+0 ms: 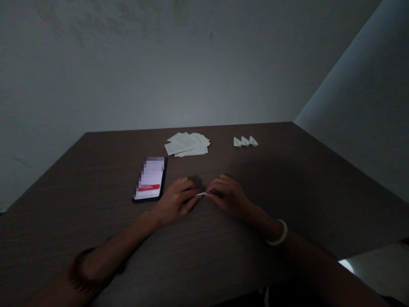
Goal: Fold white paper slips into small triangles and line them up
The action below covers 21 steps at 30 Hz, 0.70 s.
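Between my two hands, low over the middle of the table, is a small strip of white paper (201, 194), seen nearly edge-on. My left hand (179, 197) pinches its left end between thumb and fingers. From the other side my right hand (228, 194) pinches the right end, its fingers curled and covering part of the paper. How the paper is folded cannot be made out. A phone (148, 179) with a lit screen lies just left of my left hand.
A loose pile of printed paper slips (188, 144) lies toward the back of the brown table (105, 170). Right of it stand three small folded paper pieces (245, 141) in a row. A pale wall (191, 76) rises behind the table's far edge.
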Available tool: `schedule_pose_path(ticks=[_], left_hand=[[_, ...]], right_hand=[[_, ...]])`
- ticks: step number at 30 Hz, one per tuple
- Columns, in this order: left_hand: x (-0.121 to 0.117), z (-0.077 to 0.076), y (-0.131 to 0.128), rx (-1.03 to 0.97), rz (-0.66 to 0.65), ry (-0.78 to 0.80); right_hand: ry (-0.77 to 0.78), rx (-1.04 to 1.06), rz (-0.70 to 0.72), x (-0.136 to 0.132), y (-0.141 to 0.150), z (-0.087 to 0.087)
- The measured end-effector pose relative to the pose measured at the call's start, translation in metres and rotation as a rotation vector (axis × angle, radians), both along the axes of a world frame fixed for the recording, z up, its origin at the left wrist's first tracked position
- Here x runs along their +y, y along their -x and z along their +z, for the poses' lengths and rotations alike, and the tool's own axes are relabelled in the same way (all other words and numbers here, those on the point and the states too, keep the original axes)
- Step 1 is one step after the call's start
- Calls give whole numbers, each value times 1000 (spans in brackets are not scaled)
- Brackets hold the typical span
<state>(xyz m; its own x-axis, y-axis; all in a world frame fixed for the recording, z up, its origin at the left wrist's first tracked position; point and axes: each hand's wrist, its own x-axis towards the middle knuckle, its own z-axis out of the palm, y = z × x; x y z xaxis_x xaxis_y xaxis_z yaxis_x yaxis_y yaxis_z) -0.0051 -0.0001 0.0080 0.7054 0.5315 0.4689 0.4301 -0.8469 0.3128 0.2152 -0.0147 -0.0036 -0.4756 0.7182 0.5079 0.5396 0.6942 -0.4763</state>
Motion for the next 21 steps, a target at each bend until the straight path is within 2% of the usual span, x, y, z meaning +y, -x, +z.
schedule_pose_path(ticks=[5, 21], left_hand=[[-1, -2, 2, -15, 6, -44], [0, -8, 0, -75, -60, -166]], right_hand=[[-55, 11, 10, -1, -1, 1], [-89, -23, 43, 0, 1, -2]])
